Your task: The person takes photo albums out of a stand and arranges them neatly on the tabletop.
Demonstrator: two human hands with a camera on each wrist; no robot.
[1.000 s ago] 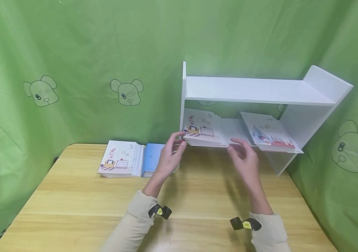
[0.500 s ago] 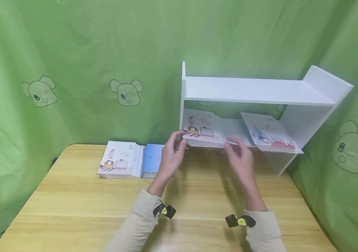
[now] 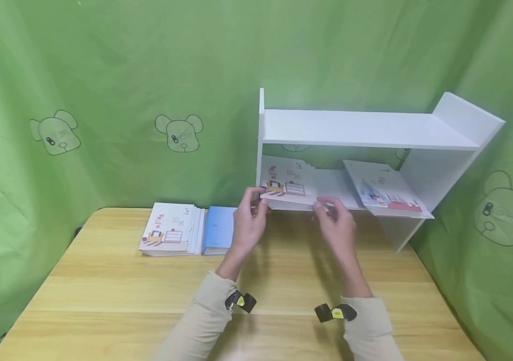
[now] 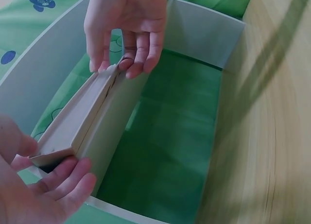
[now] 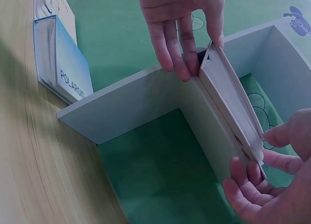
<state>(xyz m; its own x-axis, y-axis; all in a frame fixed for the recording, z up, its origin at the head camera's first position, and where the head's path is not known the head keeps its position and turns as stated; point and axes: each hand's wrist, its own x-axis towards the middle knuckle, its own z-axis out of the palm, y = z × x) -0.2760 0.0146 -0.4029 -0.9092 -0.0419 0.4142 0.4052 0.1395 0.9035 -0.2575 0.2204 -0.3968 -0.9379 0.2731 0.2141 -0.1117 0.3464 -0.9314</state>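
Observation:
A white book [image 3: 287, 181] with a printed drawing of a yellow vehicle lies flat at the left end of the white shelf's [image 3: 351, 128] lower board, its near edge at the board's front. My left hand [image 3: 249, 223] pinches its near left corner, thumb and fingers on opposite sides. At the near right corner my right hand [image 3: 338, 230] does the same. In the right wrist view the page block [image 5: 231, 97] shows between the covers, with fingers beneath it. The left wrist view shows the book [image 4: 80, 114] spanning both hands.
Another book [image 3: 380, 188] with a blue and red cover lies at the lower board's right end. Left of the shelf, on the wooden table [image 3: 103, 301], are a similar white book [image 3: 171, 225] and a blue book [image 3: 218, 225]. A green curtain [image 3: 125, 75] hangs behind.
My right hand has moved left along the board's front edge to the book's near right corner and now pinches it. My left hand has stayed at the left corner.

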